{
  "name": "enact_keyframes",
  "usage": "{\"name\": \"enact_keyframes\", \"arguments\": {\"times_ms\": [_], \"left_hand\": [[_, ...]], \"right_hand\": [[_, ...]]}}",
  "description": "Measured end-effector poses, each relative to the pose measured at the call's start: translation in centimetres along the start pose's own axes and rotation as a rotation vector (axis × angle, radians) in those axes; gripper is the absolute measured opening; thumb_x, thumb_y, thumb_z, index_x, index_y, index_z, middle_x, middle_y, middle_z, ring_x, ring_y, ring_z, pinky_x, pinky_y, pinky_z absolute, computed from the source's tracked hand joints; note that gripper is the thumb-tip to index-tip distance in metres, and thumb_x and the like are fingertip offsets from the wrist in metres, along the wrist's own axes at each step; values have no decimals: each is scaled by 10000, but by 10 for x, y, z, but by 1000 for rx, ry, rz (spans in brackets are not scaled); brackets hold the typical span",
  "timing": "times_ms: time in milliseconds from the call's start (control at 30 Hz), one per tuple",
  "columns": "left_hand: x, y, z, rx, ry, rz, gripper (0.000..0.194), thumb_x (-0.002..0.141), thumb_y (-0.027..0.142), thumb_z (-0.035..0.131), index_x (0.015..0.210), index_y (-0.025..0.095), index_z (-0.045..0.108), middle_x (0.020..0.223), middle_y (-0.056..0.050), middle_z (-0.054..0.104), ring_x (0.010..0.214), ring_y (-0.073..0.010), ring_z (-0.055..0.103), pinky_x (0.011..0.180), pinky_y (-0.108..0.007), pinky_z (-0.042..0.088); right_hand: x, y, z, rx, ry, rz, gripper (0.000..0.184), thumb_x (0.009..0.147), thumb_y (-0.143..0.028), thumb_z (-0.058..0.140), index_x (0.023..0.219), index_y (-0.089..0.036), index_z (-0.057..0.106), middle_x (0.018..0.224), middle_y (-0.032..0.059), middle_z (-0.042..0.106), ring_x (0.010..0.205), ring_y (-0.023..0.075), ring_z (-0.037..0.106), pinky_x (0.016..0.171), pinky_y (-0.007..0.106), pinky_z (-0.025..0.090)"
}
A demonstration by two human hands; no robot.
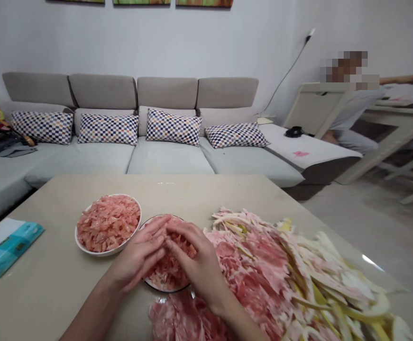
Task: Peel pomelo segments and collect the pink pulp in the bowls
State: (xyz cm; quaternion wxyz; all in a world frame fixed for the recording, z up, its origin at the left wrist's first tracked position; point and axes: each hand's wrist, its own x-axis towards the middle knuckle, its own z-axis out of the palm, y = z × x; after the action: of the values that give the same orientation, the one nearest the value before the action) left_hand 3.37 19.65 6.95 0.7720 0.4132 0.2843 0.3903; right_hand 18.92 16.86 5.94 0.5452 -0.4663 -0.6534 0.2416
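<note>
Pomelo flesh (169, 274), pink, heaped in a dark-rimmed bowl (149, 283) directly beneath both hands. Left hand (137, 258) and right hand (195, 260) meeting fingertip to fingertip over the bowl's far side, apparently pinching one small piece between them, though the piece itself hidden. Equally near, one hand from each side. Just left, touching or nearly so, a second bowl, white (108, 250), full of the same flesh: two bowls counted. To the right, one long pile of peel and pith (291, 265) running toward the near right corner. Far left on the table (199, 189), one tissue packet (5, 244).
</note>
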Motion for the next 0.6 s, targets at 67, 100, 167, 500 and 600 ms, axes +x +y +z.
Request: {"name": "enact_keyframes", "arguments": {"times_ms": [67,100,167,500,600], "left_hand": [[-2,-2,1,30,-2,-34,425,860,298,617,1282,335,570,1421,-41,520,1357,-198,400,1085,-351,351],[-2,-2,2,49,-5,-43,436,864,320,610,1296,350,552,1411,-41,529,1346,-198,416,1078,-359,358],[-1,-2,2,116,-8,-11,448,864,351,607,1307,349,539,1386,-52,552,1308,-203,464,1064,-364,376],[11,0,-3,608,238,292,114,737,271,713,801,180,685,827,-33,682,811,-179,628,766,-267,496],[12,-2,-4,528,217,258,113,725,258,722,783,170,681,810,-27,678,794,-169,624,749,-257,491]], "right_hand": [[-1,-2,2,-18,13,-19,187,841,-175,636,989,-270,697,1003,56,676,1008,219,594,912,387,461],[-1,-3,2,-17,21,-23,169,843,-172,632,962,-269,701,979,53,679,992,218,598,900,385,464],[-1,-3,1,4,28,-21,141,855,-178,616,923,-266,704,963,49,686,974,214,605,889,379,466],[-1,4,0,-4,-2,68,64,868,-235,611,864,-228,675,913,46,678,904,205,610,831,325,459],[-1,4,0,26,-24,132,78,871,-261,601,851,-221,665,902,42,678,890,206,610,816,319,460]]}}
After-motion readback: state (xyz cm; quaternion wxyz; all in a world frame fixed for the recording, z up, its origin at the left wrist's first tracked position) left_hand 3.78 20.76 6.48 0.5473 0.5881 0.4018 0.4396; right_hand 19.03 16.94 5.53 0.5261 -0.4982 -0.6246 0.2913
